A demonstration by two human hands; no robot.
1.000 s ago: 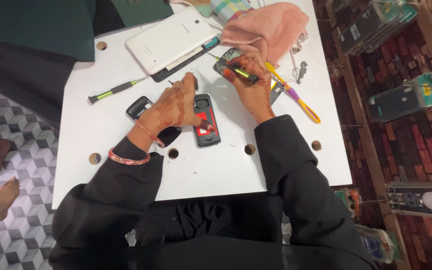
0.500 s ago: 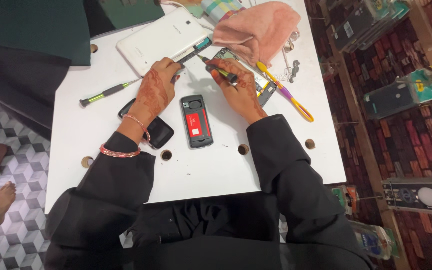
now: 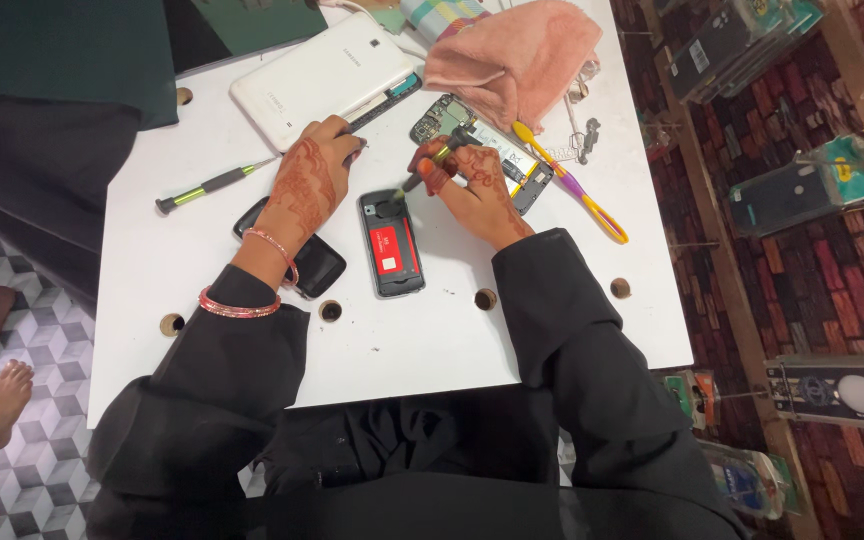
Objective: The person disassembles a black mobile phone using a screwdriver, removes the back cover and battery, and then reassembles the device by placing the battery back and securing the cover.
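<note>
The right hand (image 3: pixel 477 190) is now bringing its small screwdriver (image 3: pixel 430 163) down so the tip is meeting the top end of the opened black phone (image 3: pixel 392 243), where half a second ago it was held up beside the white tablet (image 3: pixel 322 78); its fingers are pinching the handle closely. The left hand (image 3: pixel 304 185) is curling loosely, holding nothing, knuckles resting near the tablet's lower edge and over a black back cover (image 3: pixel 302 255). The phone is lying flat on the white table (image 3: pixel 402 350), its red-labelled battery showing, so work on a screw seems to be starting.
</note>
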